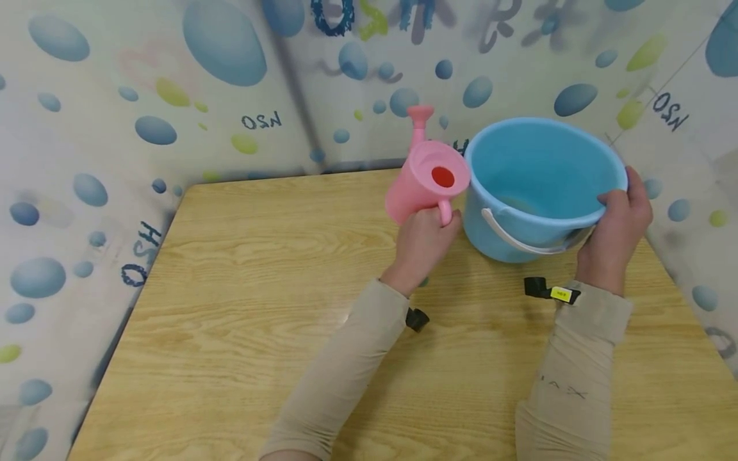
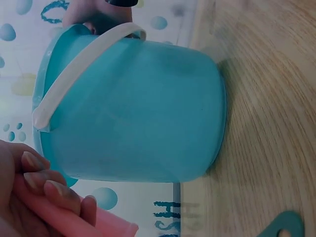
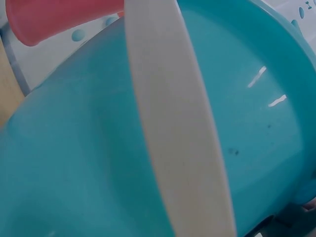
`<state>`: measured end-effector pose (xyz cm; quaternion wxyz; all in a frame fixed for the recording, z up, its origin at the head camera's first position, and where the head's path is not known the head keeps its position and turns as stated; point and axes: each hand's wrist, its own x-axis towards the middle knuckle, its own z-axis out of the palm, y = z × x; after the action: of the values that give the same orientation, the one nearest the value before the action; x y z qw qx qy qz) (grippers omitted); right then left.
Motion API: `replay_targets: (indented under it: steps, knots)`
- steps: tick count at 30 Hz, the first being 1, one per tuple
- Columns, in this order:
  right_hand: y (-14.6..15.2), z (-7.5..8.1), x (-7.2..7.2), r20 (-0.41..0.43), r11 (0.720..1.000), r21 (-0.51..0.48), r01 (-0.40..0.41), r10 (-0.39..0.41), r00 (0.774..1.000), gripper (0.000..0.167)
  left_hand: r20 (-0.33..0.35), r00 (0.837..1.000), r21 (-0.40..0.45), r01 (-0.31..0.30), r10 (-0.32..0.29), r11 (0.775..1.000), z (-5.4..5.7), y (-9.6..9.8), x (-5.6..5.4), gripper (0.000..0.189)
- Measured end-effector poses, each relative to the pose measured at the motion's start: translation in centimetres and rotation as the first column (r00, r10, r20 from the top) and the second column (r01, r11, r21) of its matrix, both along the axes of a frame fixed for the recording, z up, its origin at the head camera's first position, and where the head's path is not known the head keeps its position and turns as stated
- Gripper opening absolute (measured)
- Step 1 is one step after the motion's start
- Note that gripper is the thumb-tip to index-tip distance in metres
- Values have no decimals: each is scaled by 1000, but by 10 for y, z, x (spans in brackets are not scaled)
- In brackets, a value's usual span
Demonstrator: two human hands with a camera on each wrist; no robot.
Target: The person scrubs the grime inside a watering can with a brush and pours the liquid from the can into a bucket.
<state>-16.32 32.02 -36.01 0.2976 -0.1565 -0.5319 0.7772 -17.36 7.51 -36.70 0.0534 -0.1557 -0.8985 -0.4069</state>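
My left hand (image 1: 423, 246) grips the handle of a pink watering can (image 1: 406, 192), its spout and sprinkler head (image 1: 420, 115) pointing away to the back. The can's top, with a red round opening, leans toward a light blue bucket (image 1: 507, 230). The can overlaps the bucket's left rim in the head view. On the bucket's right side, my right hand (image 1: 617, 234) holds the rim with the thumb over the inside edge. A white bail handle (image 2: 74, 71) hangs down across the bucket's near side. In the left wrist view the bucket's base meets the wooden tabletop.
A green piece with a hole (image 2: 291, 224) lies on the wooden table (image 1: 248, 288), mostly hidden behind the left wrist in the head view. Behind the table and at its sides stand pale walls (image 1: 219, 128) printed with blue and green ovals.
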Motion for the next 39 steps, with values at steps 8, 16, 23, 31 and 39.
replay_targets:
  steps: [8,16,23,31,39]
  knots:
    - [-3,0,-2,4,1000,-9,2,-2,1000,45,99,994,121,-59,47,991,-12,-8,-1,46]
    - [-5,1,-3,-7,999,-42,-6,5,1000,46,102,995,228,-26,2,973,-17,-12,2,39]
    - [-4,3,-2,-3,999,-31,-14,14,1000,43,99,995,289,-15,-14,957,-21,-16,4,36]
    - [-2,-1,0,3,999,-51,1,-1,1000,42,149,988,389,-32,-28,921,-21,-19,8,41]
    - [-3,-2,-1,-20,997,-74,-7,5,1000,46,199,979,476,-52,-50,878,-22,-25,12,37]
